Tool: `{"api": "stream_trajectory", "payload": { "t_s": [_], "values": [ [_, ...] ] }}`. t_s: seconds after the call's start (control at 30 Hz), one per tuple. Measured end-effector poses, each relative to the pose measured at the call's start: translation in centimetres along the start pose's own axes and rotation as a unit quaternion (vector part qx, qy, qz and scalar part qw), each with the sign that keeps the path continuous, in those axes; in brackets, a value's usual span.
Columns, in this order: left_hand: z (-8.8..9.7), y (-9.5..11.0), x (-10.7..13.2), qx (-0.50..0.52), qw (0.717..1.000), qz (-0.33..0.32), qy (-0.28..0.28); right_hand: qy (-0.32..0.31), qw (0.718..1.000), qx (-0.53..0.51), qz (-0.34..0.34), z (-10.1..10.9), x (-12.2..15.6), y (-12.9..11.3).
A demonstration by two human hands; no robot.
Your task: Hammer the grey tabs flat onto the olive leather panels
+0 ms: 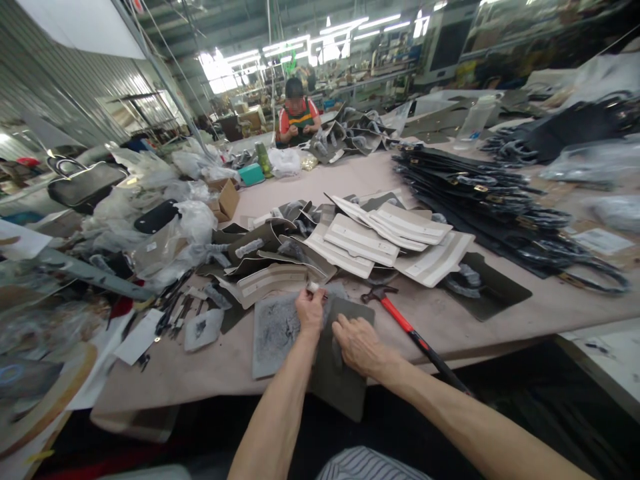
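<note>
My left hand [310,312] is closed, with a small white piece [313,287] pinched at its fingertips; its exact kind I cannot make out. Below it lies a grey, worn slab [270,333]. My right hand [360,343] has its fingers curled on a dark olive bag panel [345,393], which hangs partly over the table's front edge. A plastic-wrapped handle on this panel is partly hidden by the hand. To the right rests a claw hammer [405,325] with a red and black handle, touched by neither hand.
Behind my hands lies a heap of olive and pale panels [360,243]. Black bag pieces with wrapped handles [480,200] are stacked at right. Several small tools [175,310] and plastic bags [150,227] crowd the left. A person [300,117] sits across the table.
</note>
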State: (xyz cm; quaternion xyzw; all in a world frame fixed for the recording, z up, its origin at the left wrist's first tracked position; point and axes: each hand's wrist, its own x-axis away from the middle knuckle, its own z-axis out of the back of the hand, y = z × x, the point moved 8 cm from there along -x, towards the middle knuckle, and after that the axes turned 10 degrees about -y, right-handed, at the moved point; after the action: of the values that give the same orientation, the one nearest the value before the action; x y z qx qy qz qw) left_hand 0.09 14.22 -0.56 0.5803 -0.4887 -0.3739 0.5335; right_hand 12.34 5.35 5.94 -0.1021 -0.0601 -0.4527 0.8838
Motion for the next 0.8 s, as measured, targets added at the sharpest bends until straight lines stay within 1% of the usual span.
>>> {"api": "stream_trajectory", "payload": {
  "t_s": [0.07, 0.17, 0.2, 0.23, 0.27, 0.3, 0.4, 0.47, 0.5, 0.57, 0.63, 0.73, 0.8],
  "values": [
    [0.7, 2.5, 0.3, 0.014, 0.999, -0.042, -0.003, 0.013, 0.999, 0.003, -0.05, 0.9, 0.6, 0.3],
    [2.2, 6.9, 1.6, 0.008, 0.994, -0.111, -0.011, 0.027, 0.988, -0.002, -0.153, 2.4, 1.7, 1.9],
    [2.5, 7.9, 2.1, -0.002, 0.992, -0.123, -0.017, 0.03, 0.982, -0.008, -0.184, 2.7, 2.0, 2.5],
    [2.7, 8.4, 2.6, -0.014, 0.991, -0.129, -0.028, 0.03, 0.978, -0.017, -0.208, 2.8, 2.2, 2.9],
    [2.6, 8.4, 3.0, -0.026, 0.991, -0.128, -0.044, 0.03, 0.974, -0.03, -0.224, 2.7, 2.3, 3.3],
    [2.3, 8.0, 3.3, -0.035, 0.99, -0.121, -0.061, 0.03, 0.972, -0.046, -0.23, 2.5, 2.4, 3.4],
    [1.3, 4.8, 3.8, -0.041, 0.991, -0.079, -0.103, 0.039, 0.968, -0.101, -0.225, 0.7, 2.5, 3.3],
    [0.6, 2.7, 3.8, -0.039, 0.99, -0.055, -0.121, 0.062, 0.966, -0.126, -0.215, -0.5, 2.7, 2.9],
    [0.4, 2.0, 3.8, -0.04, 0.99, -0.049, -0.125, 0.079, 0.965, -0.134, -0.21, -0.9, 2.8, 2.8],
    [0.1, 1.6, 3.6, -0.04, 0.99, -0.051, -0.125, 0.118, 0.962, -0.137, -0.206, -1.4, 3.2, 2.8],
    [-0.3, 2.0, 3.4, -0.034, 0.989, -0.061, -0.128, 0.145, 0.958, -0.128, -0.211, -1.6, 3.6, 3.0],
    [-1.4, 2.5, 2.8, -0.031, 0.985, -0.068, -0.159, 0.141, 0.956, -0.122, -0.227, -2.0, 3.4, 3.3],
    [-2.2, 2.1, 2.3, -0.036, 0.982, -0.063, -0.176, 0.125, 0.951, -0.141, -0.244, -2.6, 3.2, 3.6]
  ]
}}
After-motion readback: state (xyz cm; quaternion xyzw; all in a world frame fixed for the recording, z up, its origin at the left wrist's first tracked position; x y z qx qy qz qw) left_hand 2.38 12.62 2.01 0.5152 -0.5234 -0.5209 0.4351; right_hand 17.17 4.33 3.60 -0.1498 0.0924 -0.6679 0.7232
